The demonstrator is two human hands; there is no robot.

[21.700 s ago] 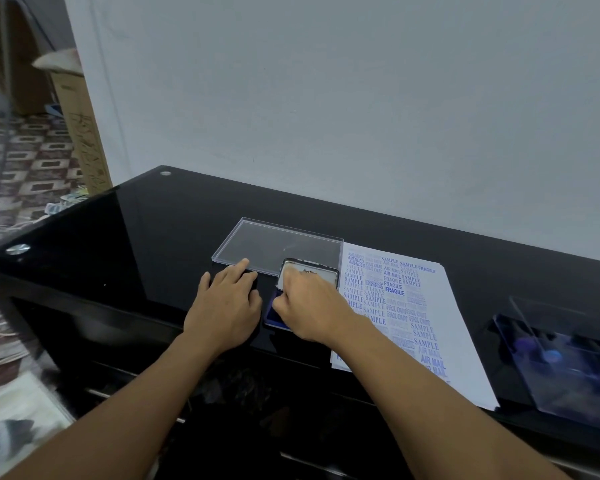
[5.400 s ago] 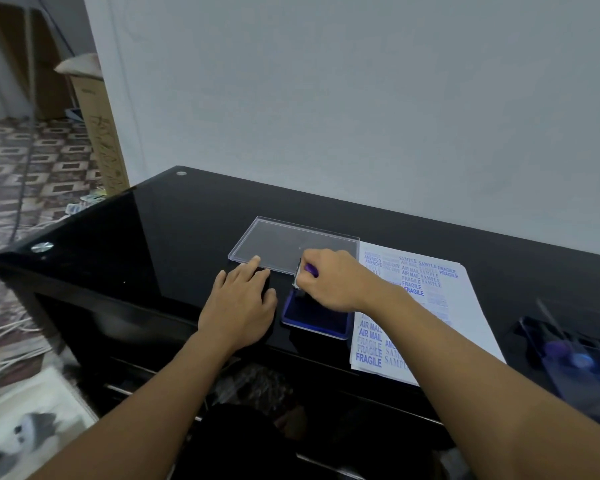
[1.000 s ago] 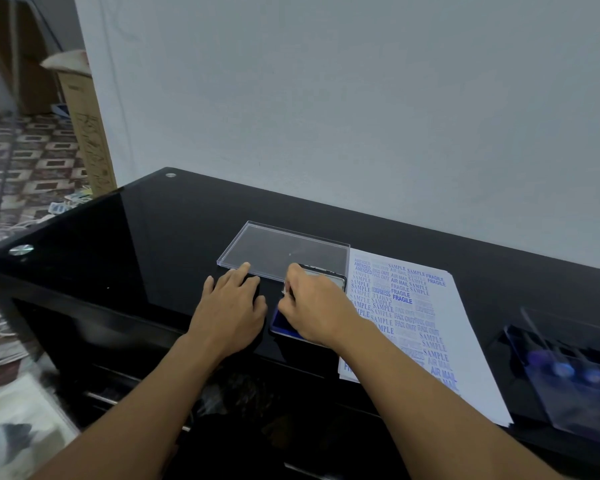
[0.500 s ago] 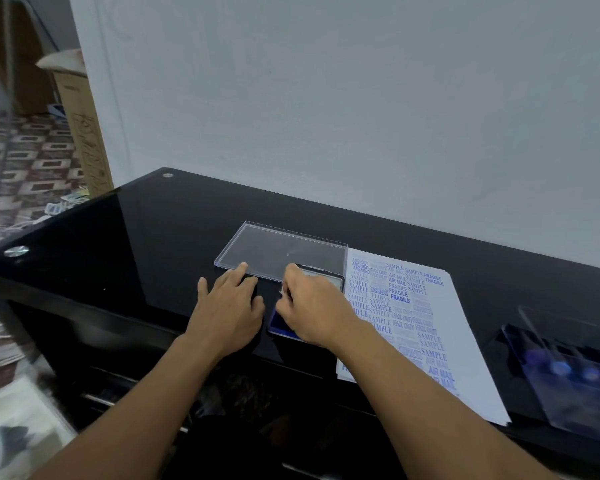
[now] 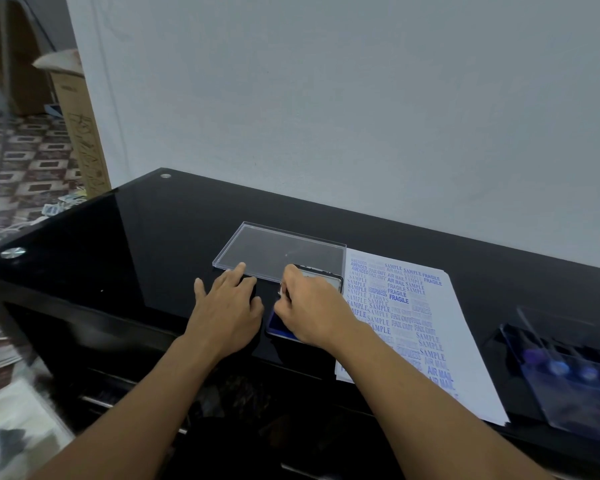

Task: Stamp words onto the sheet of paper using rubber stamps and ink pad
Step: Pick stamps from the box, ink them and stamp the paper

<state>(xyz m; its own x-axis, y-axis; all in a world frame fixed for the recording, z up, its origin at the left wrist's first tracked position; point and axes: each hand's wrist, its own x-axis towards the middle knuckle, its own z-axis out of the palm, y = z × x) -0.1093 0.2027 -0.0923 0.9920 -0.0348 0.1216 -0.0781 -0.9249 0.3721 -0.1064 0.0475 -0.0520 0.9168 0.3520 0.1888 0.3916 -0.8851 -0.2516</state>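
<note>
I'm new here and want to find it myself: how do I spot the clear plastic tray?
Start at the glossy black desk against the pale wall. Left of the stamped sheet of paper, just beyond the left hand, lies a flat rectangular tray. Unlike the blue ink pad beside it, it is see-through.

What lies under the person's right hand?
The blue ink pad, partly showing beside the right hand. Whether that hand grips a stamp cannot be seen; its own back covers it.

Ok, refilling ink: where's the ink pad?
Ink pad sits centre of the head view, under the right hand, between the left hand and the paper.
</note>
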